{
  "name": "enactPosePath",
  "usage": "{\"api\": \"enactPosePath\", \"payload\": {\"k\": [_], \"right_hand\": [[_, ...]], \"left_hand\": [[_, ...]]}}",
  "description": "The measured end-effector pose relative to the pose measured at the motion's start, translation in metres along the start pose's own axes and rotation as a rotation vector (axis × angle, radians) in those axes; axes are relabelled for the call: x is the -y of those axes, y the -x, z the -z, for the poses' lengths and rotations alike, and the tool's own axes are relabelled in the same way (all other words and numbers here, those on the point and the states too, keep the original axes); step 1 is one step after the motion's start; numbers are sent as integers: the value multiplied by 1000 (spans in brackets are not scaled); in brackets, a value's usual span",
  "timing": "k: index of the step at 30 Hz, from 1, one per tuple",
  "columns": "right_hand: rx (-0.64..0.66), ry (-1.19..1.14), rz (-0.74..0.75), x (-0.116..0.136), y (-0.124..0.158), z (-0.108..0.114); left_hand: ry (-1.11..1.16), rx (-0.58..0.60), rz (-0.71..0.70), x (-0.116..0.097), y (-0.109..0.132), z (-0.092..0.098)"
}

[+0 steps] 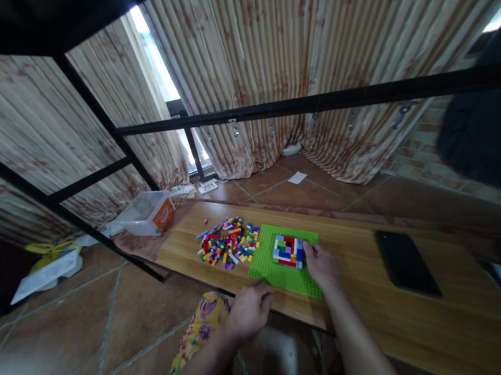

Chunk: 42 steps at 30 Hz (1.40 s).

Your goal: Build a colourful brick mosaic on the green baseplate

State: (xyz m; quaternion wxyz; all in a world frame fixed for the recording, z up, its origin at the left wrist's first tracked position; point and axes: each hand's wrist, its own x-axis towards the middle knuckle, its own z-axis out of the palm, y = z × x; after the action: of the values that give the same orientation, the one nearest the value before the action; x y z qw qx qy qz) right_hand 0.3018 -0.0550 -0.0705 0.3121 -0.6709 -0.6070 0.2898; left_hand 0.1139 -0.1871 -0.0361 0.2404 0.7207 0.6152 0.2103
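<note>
A square structure of multicoloured toy bricks (287, 253) sits on a green studded baseplate (265, 269) on the wooden table. My right hand (322, 266) is at the structure's right side, its thumb and fingers closed against the blue bricks along that edge. By the baseplate's front edge, my left hand (252, 308) has its fingers curled in. Whether anything small is inside them is hidden. A loose pile of small toy bricks (229, 242) in many colours spreads just left of the baseplate.
A black phone-like slab (407, 263) lies at the table's right. Beyond the left end stands a clear plastic box (146, 214) with an orange label. A black metal frame (247, 115) crosses behind the table, before striped curtains (261, 49).
</note>
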Motion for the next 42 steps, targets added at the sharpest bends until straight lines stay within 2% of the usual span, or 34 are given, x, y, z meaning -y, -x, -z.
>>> {"api": "enactPosePath", "payload": {"k": [4,9,14,18,24,27,29,30,33,36,40,42], "right_hand": [[28,100,-18,11,7,-2],[116,300,-58,17,9,-5],[134,361,-39,12,5,-6],[136,376,-37,7,4,-5],[126,366,-7,-1,-2,-3],[139,321,-7,-4,-6,-2],[140,301,-23,-4,-8,-2],[133,302,-35,-4,-9,-2],[109,324,-69,-1,-11,0],[107,336,-91,4,-13,2],[101,376,-98,11,-19,1],[103,426,-90,14,-22,-1]], "left_hand": [[-9,43,-1,-10,0,2],[-1,41,-38,-20,-7,4],[60,-5,-36,-16,-20,6],[157,-72,18,2,-24,13],[242,-239,94,41,-39,32],[201,-364,222,60,-56,49],[107,-396,352,72,-67,64],[90,-403,371,79,-73,72],[-20,-346,384,96,-88,93],[-52,-241,313,107,-102,105],[-155,-70,171,116,-116,105],[-191,-43,121,120,-118,101]]}}
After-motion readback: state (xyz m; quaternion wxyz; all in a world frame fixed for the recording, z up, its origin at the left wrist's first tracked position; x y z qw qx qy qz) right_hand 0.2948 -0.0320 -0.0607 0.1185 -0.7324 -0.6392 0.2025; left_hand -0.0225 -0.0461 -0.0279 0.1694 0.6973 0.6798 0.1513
